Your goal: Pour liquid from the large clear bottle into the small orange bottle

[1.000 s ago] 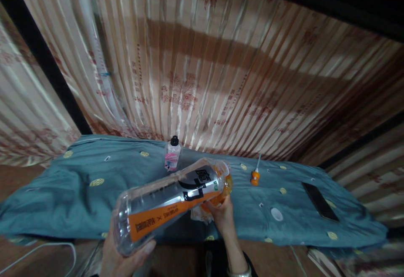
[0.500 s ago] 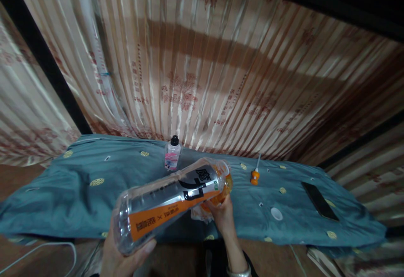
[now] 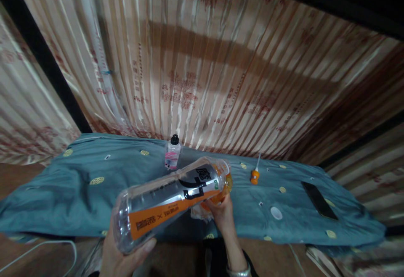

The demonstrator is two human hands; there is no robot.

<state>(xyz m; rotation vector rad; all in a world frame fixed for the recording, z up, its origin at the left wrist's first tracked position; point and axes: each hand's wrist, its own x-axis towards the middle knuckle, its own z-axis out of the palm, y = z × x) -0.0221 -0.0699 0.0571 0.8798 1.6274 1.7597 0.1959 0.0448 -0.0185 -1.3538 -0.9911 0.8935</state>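
A large clear plastic bottle (image 3: 170, 199) with an orange and black label lies tilted in front of me, its base toward me and its neck pointing away. My left hand (image 3: 121, 258) grips the base end from below. My right hand (image 3: 222, 214) is at the neck end, fingers closed around the orange liquid-filled part near the mouth, with a bit of crumpled pale material beneath it. A small clear bottle (image 3: 173, 153) with a black cap and pink label stands upright just behind.
A teal cloth (image 3: 78, 184) with yellow spots covers the table. On it lie an orange dropper cap (image 3: 254, 176), a white round lid (image 3: 276, 212) and a black phone (image 3: 318, 200). A striped curtain (image 3: 205, 67) hangs behind. A white cable (image 3: 38, 247) runs at lower left.
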